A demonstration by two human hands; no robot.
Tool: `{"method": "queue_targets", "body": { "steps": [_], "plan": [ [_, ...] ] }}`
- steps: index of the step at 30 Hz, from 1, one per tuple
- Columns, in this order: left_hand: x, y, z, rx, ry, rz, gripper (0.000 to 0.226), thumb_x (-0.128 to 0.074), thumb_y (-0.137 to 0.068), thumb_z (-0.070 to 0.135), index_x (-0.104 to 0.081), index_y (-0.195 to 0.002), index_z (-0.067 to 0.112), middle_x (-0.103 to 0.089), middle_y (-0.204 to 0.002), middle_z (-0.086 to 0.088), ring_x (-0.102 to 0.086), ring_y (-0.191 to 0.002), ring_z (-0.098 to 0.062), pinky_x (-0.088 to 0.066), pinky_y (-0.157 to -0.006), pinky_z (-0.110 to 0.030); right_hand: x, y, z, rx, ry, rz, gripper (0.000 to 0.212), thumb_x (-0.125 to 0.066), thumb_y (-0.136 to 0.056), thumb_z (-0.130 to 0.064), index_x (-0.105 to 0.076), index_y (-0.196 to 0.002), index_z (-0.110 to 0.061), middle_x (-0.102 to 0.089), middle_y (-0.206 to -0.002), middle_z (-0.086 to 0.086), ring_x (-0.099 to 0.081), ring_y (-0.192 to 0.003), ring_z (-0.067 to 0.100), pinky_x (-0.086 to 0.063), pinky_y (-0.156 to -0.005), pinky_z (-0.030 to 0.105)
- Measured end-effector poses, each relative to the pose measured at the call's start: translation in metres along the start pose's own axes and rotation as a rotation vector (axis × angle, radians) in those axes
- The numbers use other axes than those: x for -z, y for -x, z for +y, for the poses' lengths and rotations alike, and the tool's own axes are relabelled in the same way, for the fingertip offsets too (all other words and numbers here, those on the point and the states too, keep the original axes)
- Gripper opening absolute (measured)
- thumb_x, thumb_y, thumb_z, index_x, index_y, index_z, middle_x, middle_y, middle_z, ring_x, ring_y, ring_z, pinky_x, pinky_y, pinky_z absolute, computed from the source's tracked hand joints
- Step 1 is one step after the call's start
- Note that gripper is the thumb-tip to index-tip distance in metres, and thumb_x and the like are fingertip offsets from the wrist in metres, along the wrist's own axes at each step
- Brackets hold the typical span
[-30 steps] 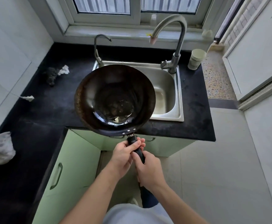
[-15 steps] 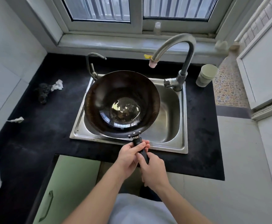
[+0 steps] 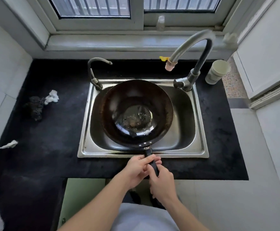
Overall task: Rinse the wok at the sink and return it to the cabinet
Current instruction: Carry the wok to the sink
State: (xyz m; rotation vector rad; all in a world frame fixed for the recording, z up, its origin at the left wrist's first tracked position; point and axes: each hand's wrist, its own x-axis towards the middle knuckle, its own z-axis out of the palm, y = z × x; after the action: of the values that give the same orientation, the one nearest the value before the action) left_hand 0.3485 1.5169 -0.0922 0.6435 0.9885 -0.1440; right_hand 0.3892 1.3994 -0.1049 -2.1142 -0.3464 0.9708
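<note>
A dark round wok (image 3: pixel 136 100) sits low inside the steel sink (image 3: pixel 199 124), its bowl facing up with greasy residue and a little liquid at the bottom. Its black handle (image 3: pixel 150 155) sticks out over the sink's front rim. My left hand (image 3: pixel 136 169) grips the handle nearer the wok, and my right hand (image 3: pixel 162 184) grips it just behind. The tall curved tap (image 3: pixel 196 52) ends above the wok's far right edge, and no water runs from it. Green cabinet fronts (image 3: pixel 84 194) show below the counter.
A black counter (image 3: pixel 52 139) surrounds the sink. A dark scrubber (image 3: pixel 36 107) and crumpled white paper (image 3: pixel 52 97) lie at left. A smaller tap (image 3: pixel 94 72) stands at the sink's back left. A pale cup (image 3: pixel 217 71) stands right of the tap, with tiled floor beyond.
The wok has moved forward from above the counter edge and down into the sink basin, both hands staying on the handle. My view has closed in on the sink.
</note>
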Motion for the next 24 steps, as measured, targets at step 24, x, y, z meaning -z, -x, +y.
{"method": "queue_targets", "body": {
  "steps": [24],
  "plan": [
    [0.041,-0.006,0.007,0.123,-0.164,0.017,0.026,-0.064,-0.093,0.028,-0.075,-0.106,0.008,-0.078,-0.093,-0.001,-0.070,-0.075,-0.010,-0.053,-0.065,-0.026,-0.061,-0.006,0.000,-0.058,-0.067,0.131,0.014,-0.052,-0.100,-0.029,-0.063,-0.093,-0.022,-0.069,-0.073,-0.001,-0.065,-0.063,0.013,-0.060,-0.064,0.044]
  ]
}}
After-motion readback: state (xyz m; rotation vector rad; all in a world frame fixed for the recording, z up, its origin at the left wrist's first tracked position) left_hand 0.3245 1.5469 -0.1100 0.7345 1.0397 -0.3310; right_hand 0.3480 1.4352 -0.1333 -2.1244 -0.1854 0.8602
